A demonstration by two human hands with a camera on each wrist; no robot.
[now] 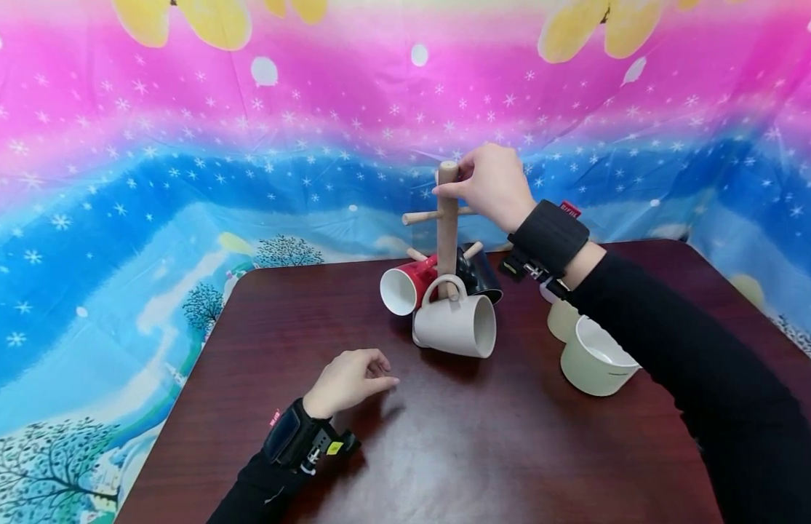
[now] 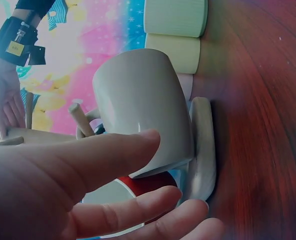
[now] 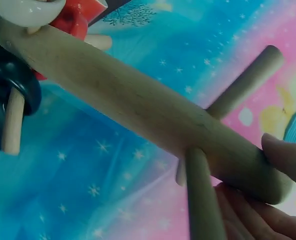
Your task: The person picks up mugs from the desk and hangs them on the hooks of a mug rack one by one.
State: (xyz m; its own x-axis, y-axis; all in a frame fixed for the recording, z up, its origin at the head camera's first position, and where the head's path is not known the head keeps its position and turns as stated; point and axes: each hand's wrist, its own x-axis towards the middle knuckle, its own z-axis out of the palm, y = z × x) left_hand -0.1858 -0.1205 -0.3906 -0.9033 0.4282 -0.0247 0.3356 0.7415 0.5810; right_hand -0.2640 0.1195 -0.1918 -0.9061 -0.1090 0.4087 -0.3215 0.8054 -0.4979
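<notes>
A wooden mug tree (image 1: 447,240) stands on the table, and my right hand (image 1: 493,182) grips the top of its post between thumb and fingers. From its lower pegs hang a white mug (image 1: 447,325) in front, a red mug (image 1: 423,275) at the left and a black mug (image 1: 480,280) at the right rear. The upper pegs (image 3: 245,82) carry no mug. My left hand (image 1: 346,382) hovers low over the table, front left of the white mug, its fingers loosely bent and holding nothing. In the left wrist view its thumb overlaps the white mug.
To the right of the mug tree, partly behind my right forearm, a pale green cup (image 1: 595,371) stands in a row with a cream cup (image 1: 562,320) and a lavender one farther back. A printed cloth (image 1: 353,109) hangs behind the dark wooden table (image 1: 484,451).
</notes>
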